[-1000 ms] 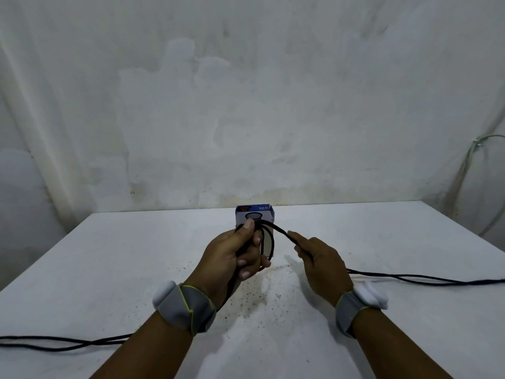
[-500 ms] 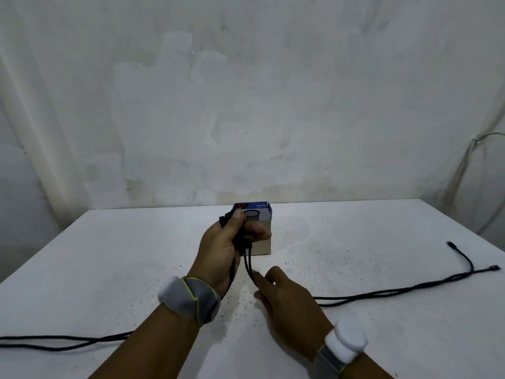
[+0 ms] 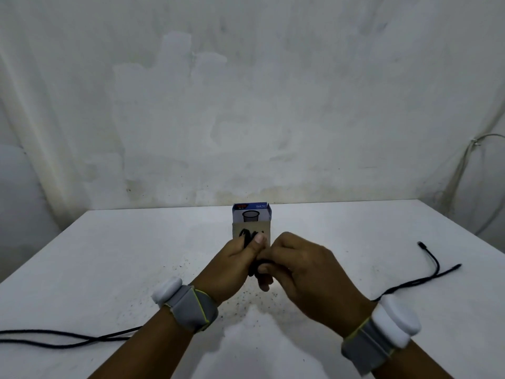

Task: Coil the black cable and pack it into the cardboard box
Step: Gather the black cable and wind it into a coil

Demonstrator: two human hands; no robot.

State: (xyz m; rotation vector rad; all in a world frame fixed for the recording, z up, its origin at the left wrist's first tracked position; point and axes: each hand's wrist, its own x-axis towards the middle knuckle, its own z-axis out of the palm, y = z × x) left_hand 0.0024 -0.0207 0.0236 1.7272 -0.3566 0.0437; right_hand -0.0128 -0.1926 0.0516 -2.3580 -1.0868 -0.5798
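Note:
My left hand is closed around a small bundle of coiled black cable, held just in front of the cardboard box. The box is small, with a blue printed flap standing up at its back. My right hand is pressed against the left one and grips the cable strand between them. Loose cable tails run out from the hands: one pair trails off to the lower left, another to the right with its plug ends lying on the table. Most of the coil is hidden by my fingers.
The white table carries dark specks around my hands. A stained white wall rises behind its far edge. A pale wire hangs on the wall at the far right. Both wrists wear grey bands with white pods.
My right hand rose from the table and came up against my left hand, wrapping the strand onto the bundle. The right-hand cable tail was drawn in, so its plug ends lie nearer.

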